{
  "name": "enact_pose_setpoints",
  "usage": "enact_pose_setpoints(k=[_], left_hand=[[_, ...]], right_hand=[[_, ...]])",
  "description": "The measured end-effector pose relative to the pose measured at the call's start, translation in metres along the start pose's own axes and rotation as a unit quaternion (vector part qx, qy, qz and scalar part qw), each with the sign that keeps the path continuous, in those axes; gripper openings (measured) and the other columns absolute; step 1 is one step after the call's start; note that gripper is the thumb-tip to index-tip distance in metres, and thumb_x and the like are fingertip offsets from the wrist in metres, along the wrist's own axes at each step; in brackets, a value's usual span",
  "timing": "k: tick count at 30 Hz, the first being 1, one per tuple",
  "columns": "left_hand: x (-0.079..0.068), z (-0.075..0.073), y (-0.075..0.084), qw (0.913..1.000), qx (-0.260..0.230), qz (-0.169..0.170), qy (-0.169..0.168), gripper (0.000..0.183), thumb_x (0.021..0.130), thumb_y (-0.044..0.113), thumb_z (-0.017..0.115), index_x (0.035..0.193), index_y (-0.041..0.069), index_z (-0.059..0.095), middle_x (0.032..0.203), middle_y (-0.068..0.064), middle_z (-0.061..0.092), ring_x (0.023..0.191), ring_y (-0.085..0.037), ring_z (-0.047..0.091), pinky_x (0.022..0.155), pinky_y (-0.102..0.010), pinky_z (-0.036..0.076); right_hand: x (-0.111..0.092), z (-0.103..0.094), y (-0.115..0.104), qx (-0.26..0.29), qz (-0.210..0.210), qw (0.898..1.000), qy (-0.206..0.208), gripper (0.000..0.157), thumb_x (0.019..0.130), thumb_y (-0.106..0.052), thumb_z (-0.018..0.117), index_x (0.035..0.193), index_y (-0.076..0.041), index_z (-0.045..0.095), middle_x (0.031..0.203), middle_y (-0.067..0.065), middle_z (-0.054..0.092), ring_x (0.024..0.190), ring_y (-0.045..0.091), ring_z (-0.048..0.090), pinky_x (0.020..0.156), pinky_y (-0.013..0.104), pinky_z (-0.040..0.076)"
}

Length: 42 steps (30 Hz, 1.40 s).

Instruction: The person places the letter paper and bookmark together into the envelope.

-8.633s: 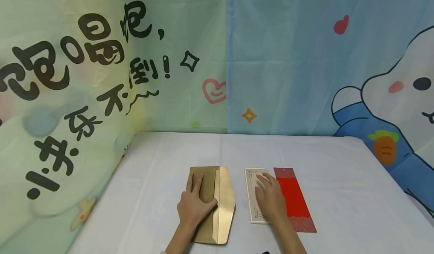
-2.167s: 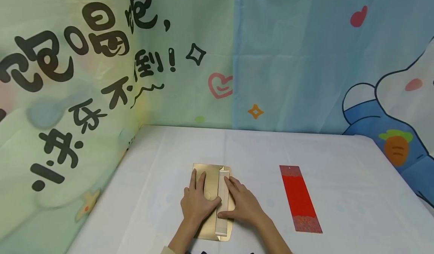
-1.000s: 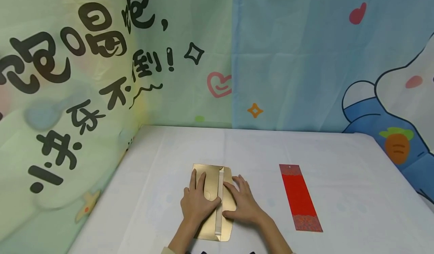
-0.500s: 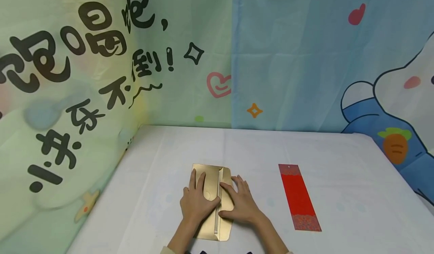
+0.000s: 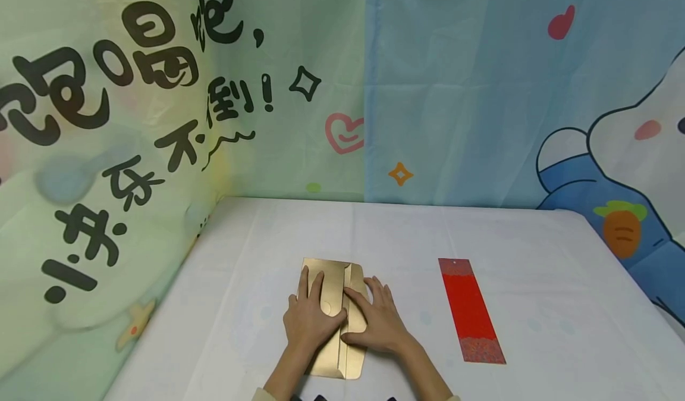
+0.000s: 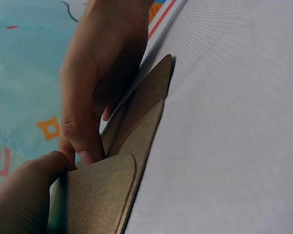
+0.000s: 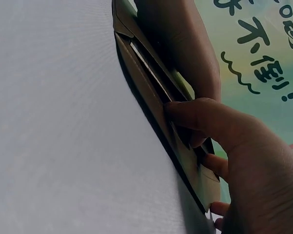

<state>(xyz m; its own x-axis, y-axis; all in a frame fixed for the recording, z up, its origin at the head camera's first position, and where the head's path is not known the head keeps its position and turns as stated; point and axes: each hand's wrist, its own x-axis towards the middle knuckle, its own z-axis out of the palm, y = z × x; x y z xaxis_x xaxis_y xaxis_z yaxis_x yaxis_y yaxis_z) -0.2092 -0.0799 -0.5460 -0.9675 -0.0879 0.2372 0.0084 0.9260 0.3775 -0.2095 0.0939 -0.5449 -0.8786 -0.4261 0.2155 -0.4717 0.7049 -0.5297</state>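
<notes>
A gold envelope (image 5: 334, 279) lies flat on the white-covered table, its unfolded flap (image 5: 354, 362) towards the right. My left hand (image 5: 312, 325) rests on its left part with fingers spread and straight, and the thumb at the edge of the mouth. Fingertips and thumb of my right hand (image 5: 382, 325) reach over the flap and touch the mouth. Only a thin pale edge of the cream card (image 7: 151, 70) shows in the right wrist view; the envelope hides the rest. In the left wrist view, my right index fingertip dips at the mouth of the envelope (image 6: 97, 190).
To the right on the table lies a flat red strip (image 5: 471, 312) with patterned ends and a small hole at the top. Printed cloth walls (image 5: 289, 151) stand at the back and left of the table (image 5: 396, 234).
The cream card first lay beside the red strip, under my right hand. It then moved left into the envelope's mouth and slid inside as my right fingers shifted left. My left hand stays in place.
</notes>
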Motion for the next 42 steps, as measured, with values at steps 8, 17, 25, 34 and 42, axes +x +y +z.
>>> enact_pose_setpoints(k=[8,17,25,34,42], left_hand=[[0.001,0.002,-0.001,1.0000,-0.003,-0.001,0.003,0.087,0.060,0.058,0.062,0.139,0.027,0.042,0.151,-0.003,0.021,0.075,-0.025,0.048,0.041,-0.030,0.035],[0.000,0.000,0.000,1.0000,-0.006,0.001,0.004,0.086,0.061,0.058,0.061,0.139,0.026,0.042,0.151,-0.003,0.021,0.076,-0.027,0.049,0.041,-0.029,0.034],[0.000,0.000,0.001,0.9999,-0.011,0.000,0.003,0.086,0.060,0.057,0.062,0.138,0.026,0.043,0.150,-0.004,0.022,0.076,-0.026,0.048,0.041,-0.030,0.035],[-0.001,0.002,0.001,0.9997,-0.018,0.012,0.009,0.088,0.059,0.057,0.063,0.138,0.025,0.043,0.150,-0.005,0.022,0.075,-0.026,0.049,0.041,-0.029,0.035],[-0.001,-0.001,0.000,0.9995,-0.024,0.009,0.020,0.088,0.058,0.057,0.064,0.138,0.027,0.044,0.150,-0.003,0.024,0.070,-0.025,0.045,0.038,-0.028,0.029]], right_hand=[[0.000,0.000,-0.001,-0.005,-0.004,1.000,0.006,0.088,0.064,-0.060,0.066,0.137,-0.016,0.045,0.139,0.022,0.029,0.133,0.042,0.019,0.104,0.059,0.009],[-0.001,-0.001,0.000,-0.003,-0.007,1.000,0.012,0.089,0.063,-0.059,0.068,0.136,-0.014,0.047,0.138,0.021,0.030,0.132,0.041,0.021,0.104,0.058,0.011],[-0.001,-0.003,0.002,0.003,-0.008,1.000,0.003,0.089,0.063,-0.058,0.069,0.137,-0.013,0.046,0.139,0.020,0.029,0.132,0.038,0.021,0.105,0.057,0.010],[-0.009,-0.023,0.001,0.079,0.052,0.995,0.039,0.074,0.075,-0.040,0.071,0.137,-0.011,0.044,0.139,0.021,0.034,0.127,0.039,0.030,0.097,0.058,0.030],[-0.033,-0.071,0.043,0.067,0.112,0.966,0.222,0.040,0.080,-0.004,0.066,0.120,-0.005,0.060,0.121,0.017,0.053,0.112,0.035,0.044,0.089,0.055,0.037]])
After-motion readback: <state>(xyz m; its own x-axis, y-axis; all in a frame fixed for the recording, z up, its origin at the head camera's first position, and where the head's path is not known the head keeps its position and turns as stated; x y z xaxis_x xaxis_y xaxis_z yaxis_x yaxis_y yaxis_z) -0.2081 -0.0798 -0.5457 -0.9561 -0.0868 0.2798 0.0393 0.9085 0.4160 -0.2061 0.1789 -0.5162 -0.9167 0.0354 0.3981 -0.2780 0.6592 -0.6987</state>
